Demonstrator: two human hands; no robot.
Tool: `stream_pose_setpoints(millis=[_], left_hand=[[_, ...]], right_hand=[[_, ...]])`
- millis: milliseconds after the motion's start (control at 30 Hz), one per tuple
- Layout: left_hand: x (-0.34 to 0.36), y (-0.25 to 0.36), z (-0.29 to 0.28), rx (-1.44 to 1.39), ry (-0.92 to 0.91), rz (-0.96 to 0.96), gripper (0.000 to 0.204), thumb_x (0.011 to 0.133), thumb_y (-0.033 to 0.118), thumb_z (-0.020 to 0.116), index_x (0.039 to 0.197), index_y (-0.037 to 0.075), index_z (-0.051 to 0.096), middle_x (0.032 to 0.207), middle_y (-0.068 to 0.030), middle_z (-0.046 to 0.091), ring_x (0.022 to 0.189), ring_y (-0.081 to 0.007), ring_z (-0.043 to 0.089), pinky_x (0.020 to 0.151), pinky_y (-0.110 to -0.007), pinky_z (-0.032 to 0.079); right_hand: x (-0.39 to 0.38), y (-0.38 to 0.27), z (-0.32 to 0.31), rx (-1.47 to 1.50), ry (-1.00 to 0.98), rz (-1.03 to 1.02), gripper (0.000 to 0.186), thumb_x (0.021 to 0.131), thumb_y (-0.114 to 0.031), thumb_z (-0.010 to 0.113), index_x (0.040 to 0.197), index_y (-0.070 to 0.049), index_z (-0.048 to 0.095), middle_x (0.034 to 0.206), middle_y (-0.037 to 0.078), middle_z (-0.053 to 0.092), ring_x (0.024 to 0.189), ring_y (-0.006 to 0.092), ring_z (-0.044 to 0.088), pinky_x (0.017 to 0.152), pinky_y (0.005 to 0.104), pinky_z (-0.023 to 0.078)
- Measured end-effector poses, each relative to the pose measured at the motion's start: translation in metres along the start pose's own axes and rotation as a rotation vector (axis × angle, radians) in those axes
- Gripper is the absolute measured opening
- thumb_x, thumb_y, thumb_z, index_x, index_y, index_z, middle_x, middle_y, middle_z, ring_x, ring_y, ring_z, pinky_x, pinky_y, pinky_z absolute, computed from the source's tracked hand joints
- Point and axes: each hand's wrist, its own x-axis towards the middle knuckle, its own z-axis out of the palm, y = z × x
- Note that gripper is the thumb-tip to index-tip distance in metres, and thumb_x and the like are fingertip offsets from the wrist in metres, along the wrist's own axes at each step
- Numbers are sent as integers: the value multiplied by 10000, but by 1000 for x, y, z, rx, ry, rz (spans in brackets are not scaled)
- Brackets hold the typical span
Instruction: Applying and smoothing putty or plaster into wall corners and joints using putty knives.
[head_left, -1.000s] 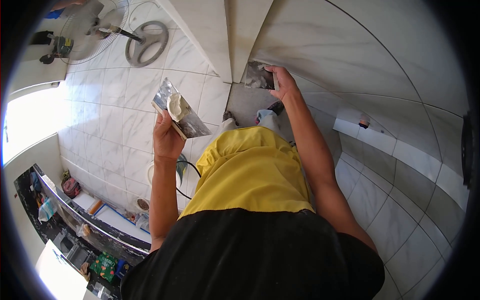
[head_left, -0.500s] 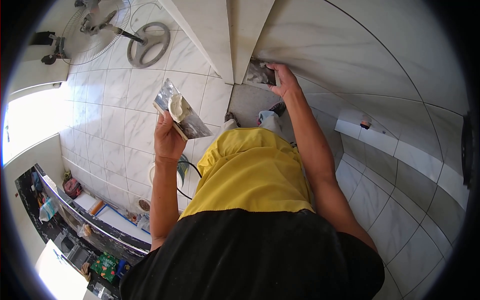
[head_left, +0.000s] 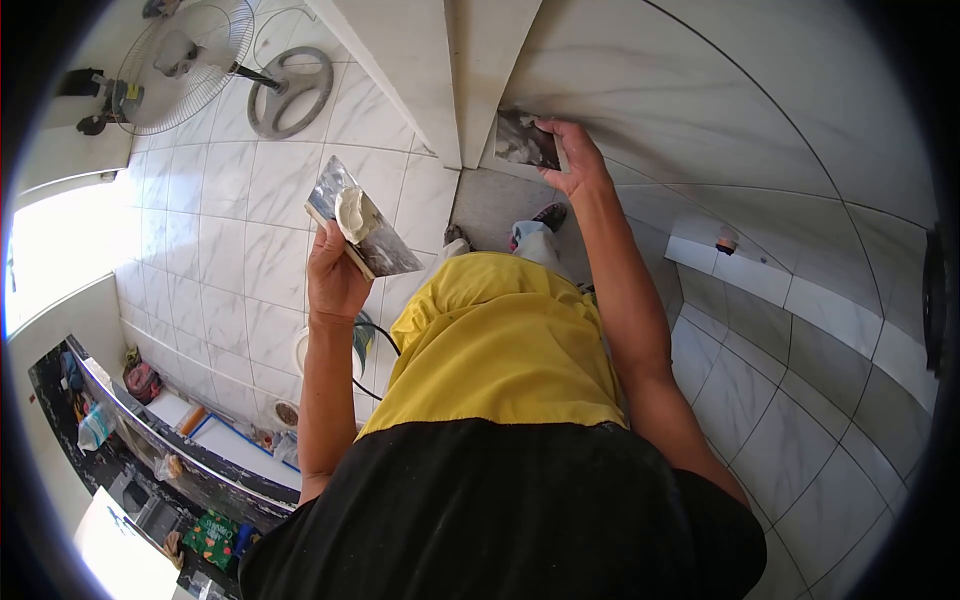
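My left hand (head_left: 338, 275) grips a wide, flat putty knife (head_left: 391, 248) by its edge, holding it level over the floor. A thick dollop of cream-coloured putty (head_left: 353, 213) sits on the blade. Farther out and to the right, my right hand (head_left: 575, 162) is closed around a second putty knife (head_left: 526, 142), thumb on top of it. Its smeared metal blade is held close against the marbled wall (head_left: 630, 110), beside the pale door frame (head_left: 453, 90). Whether the blade touches the wall all along its edge I cannot tell.
A standing fan (head_left: 185, 65) with a round grey base (head_left: 290, 92) stands at the far left on the tiled floor (head_left: 275, 260). A bucket (head_left: 303, 350) is partly hidden beside my left forearm. A cluttered dark counter (head_left: 150, 440) runs along the lower left. A tiled ledge (head_left: 765, 280) lies right.
My right hand and its putty knife have shifted slightly away from the door frame along the wall. My left hand stays nearly still with the putty.
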Motion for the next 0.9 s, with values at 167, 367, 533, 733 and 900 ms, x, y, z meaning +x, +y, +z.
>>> stream_pose_setpoints(millis=[167, 367, 533, 733, 900], left_hand=[[1, 0, 1, -5, 8, -1, 343, 955, 129, 447, 1293, 73, 428, 1208, -35, 543, 1117, -177, 520, 966, -362, 428], [2, -1, -1, -7, 9, -4, 344, 953, 123, 446, 1293, 72, 424, 1208, -34, 540, 1118, -177, 518, 972, -366, 426], [2, -1, 3, -13, 15, -4, 341, 953, 117, 444, 1290, 66, 425, 1206, -37, 541, 1117, -176, 519, 972, -366, 426], [1, 0, 3, -14, 8, 4, 339, 955, 117, 438, 1289, 65, 424, 1203, -41, 544, 1115, -181, 522, 968, -364, 429], [1, -3, 1, -41, -25, -4, 336, 964, 144, 430, 1289, 61, 423, 1205, -58, 544, 1111, -194, 526, 963, -370, 433]], right_hand=[[-37, -11, 27, -28, 58, -56, 181, 789, -98, 589, 970, -99, 592, 889, 45, 652, 840, 203, 627, 811, 406, 494], [-40, -16, 26, 21, 24, -71, 174, 780, -97, 607, 953, -103, 592, 885, 37, 640, 835, 193, 617, 805, 392, 472], [-36, -20, 19, 37, 44, -45, 166, 757, -108, 645, 912, -115, 587, 846, 23, 626, 758, 166, 586, 711, 334, 419], [-39, -26, 14, 210, -47, -135, 157, 744, -106, 655, 888, -116, 594, 804, 26, 624, 767, 166, 584, 700, 338, 426], [-83, -35, 27, -67, -15, -86, 111, 762, -148, 624, 864, -102, 621, 855, 41, 648, 817, 205, 626, 788, 380, 505]])
